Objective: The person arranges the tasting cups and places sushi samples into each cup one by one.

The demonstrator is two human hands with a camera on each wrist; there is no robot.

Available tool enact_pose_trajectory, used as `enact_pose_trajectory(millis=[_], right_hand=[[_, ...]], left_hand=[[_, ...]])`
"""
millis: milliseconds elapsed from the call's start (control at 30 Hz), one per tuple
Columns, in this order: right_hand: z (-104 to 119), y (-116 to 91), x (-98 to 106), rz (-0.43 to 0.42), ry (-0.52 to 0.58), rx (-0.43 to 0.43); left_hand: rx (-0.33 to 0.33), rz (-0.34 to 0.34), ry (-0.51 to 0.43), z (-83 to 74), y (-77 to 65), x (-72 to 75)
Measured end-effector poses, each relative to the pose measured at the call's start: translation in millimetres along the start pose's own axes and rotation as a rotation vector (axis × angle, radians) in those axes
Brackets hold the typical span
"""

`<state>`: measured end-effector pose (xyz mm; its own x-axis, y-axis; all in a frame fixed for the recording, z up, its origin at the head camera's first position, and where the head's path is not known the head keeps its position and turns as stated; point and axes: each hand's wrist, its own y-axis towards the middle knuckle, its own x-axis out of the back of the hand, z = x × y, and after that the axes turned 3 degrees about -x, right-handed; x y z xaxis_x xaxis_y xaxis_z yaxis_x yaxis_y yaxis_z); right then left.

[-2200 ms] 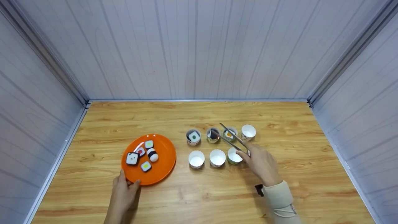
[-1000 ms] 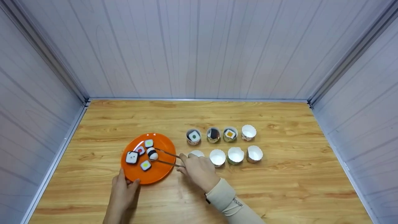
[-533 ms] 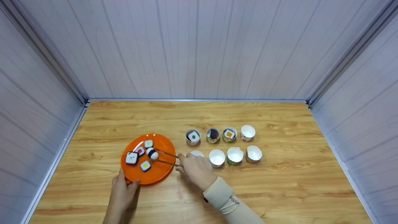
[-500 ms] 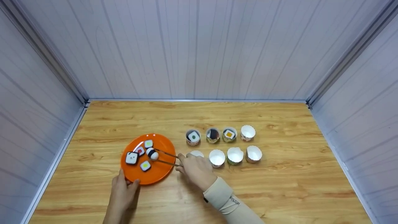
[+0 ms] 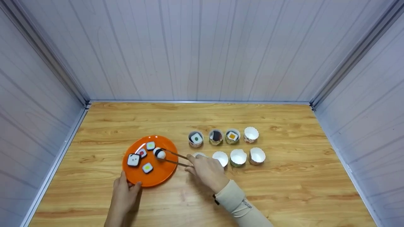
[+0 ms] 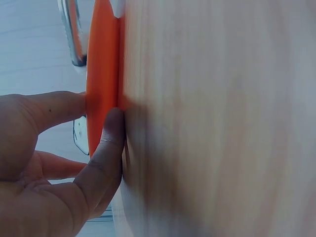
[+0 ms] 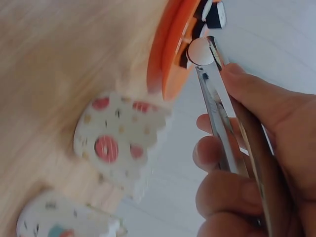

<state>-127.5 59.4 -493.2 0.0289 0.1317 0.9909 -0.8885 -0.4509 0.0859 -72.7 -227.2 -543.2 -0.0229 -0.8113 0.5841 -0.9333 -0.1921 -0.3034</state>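
Note:
My left hand [image 5: 124, 192] grips the near-left rim of a round orange plate [image 5: 159, 176]; in the left wrist view the thumb is above the rim and fingers [image 6: 106, 158] reach beneath it. My right hand [image 5: 206, 172] holds metal tongs [image 7: 217, 111], their tips on either side of a white toy sushi piece [image 5: 161, 154] with a black band, over the plate's right half. Other toy sushi on the plate are a white square with a face [image 5: 133, 160], a red-centred roll [image 5: 142, 153] and two yellow-centred rolls, one rear [image 5: 150, 145], one front [image 5: 147, 167].
Two rows of paper cups stand right of the plate. Three back cups hold a green-dotted roll [image 5: 196, 138], a dark piece [image 5: 216, 136] and an orange-centred roll [image 5: 233, 136]. The back-right cup [image 5: 251, 135] is empty. My right hand partly covers the front-left cup [image 5: 200, 154]. Pale walls surround the wooden table [image 5: 300, 189].
My right hand brought the tongs from the cups left to the plate, around the banded sushi piece. Since half a second ago, tongs and piece have shifted right together. My left hand stays put.

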Motion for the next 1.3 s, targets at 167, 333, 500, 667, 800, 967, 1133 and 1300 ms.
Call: enact_pose_trajectory(millis=[167, 333, 500, 667, 800, 967, 1133, 1300], right_hand=[[-24, -13, 8, -0.071, 0.063, -0.012], [-50, -25, 16, -0.15, 0.061, -0.052], [-64, -30, 17, -0.203, 0.048, -0.069], [-69, -33, 19, -0.198, 0.062, -0.07], [-79, -37, 24, -0.176, 0.066, -0.113], [-102, -48, 33, -0.156, 0.086, -0.2], [-135, -67, 40, -0.174, 0.105, -0.284], [-172, -88, 47, -0.183, 0.117, -0.351]], left_hand=[[0.014, 0.0, -0.004, -0.3, -0.5, 0.1], [0.01, 0.0, 0.0, -0.1, -1.6, 1.5], [0.031, -0.001, 0.015, 0.5, -1.5, 3.2], [0.041, 0.001, 0.008, -0.2, -0.7, 1.2], [0.038, -0.003, 0.002, -2.1, -0.6, -0.1], [0.056, -0.002, 0.002, -3.7, -0.9, -0.3], [0.035, -0.001, 0.016, -3.5, -1.4, -0.1], [0.004, -0.01, 0.026, -1.8, -1.6, -0.4]])
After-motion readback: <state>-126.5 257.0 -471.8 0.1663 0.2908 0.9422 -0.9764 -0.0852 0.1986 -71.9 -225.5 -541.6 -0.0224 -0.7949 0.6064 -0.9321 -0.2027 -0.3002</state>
